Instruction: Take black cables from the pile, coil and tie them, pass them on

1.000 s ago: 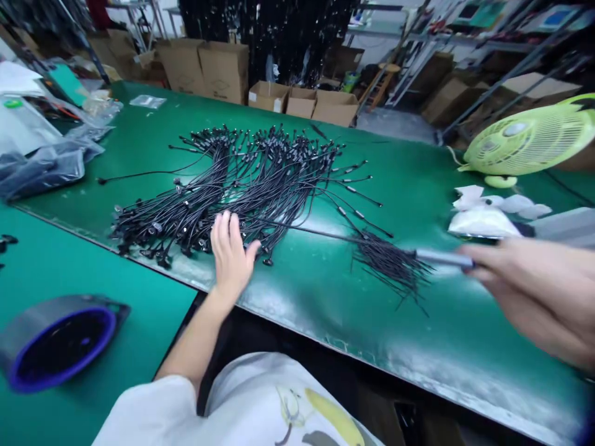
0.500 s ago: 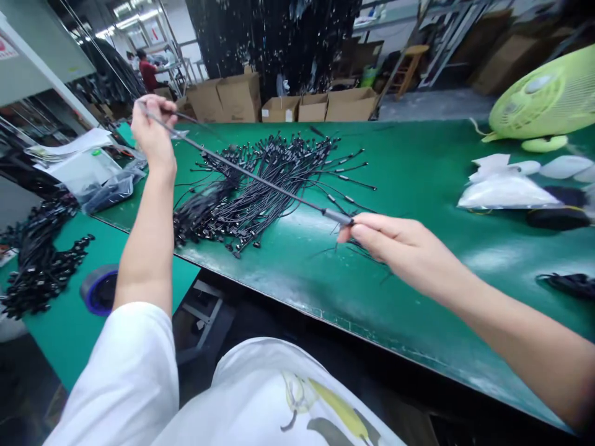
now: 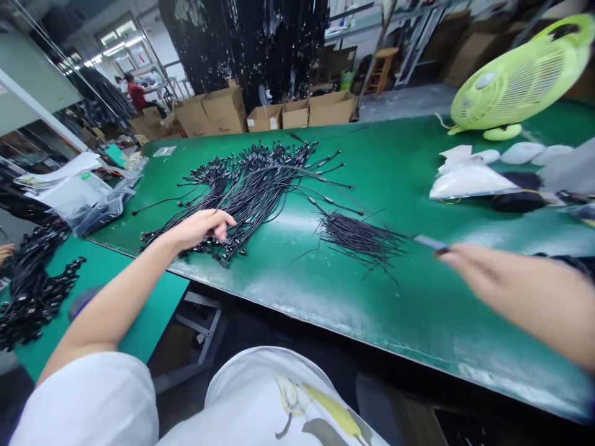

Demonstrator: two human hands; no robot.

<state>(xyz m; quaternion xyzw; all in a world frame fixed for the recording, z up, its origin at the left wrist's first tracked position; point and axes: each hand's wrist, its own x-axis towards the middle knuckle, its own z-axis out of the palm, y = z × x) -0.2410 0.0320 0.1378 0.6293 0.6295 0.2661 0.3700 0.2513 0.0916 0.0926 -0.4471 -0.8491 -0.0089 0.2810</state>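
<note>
My left hand (image 3: 204, 228) is over the near side of a pile of black cords (image 3: 255, 192), its index finger stretched out and thumb lowered, with nothing visible in it. The cords have small black ends and grey sleeves. Out to the right, my right hand (image 3: 469, 257), smeared by motion, grips a slim grey piece (image 3: 430, 242) that points left; a thin dark tip extends from it. Left of this hand lies a heap of thin black strands (image 3: 365, 238) on the green table (image 3: 288, 279).
A green fan (image 3: 515, 80) and a white bag (image 3: 469, 178) are on the right. At left, more black cords (image 3: 39, 279) lie on a lower table, with another person's hand (image 3: 5, 253) beside them. Cardboard boxes (image 3: 223, 111) stand behind. A plastic bin (image 3: 105, 207) sits at left.
The cord stretched between my hands is no longer held taut. My left hand has come down onto the cord pile and its fingers have loosened. My right hand has moved right.
</note>
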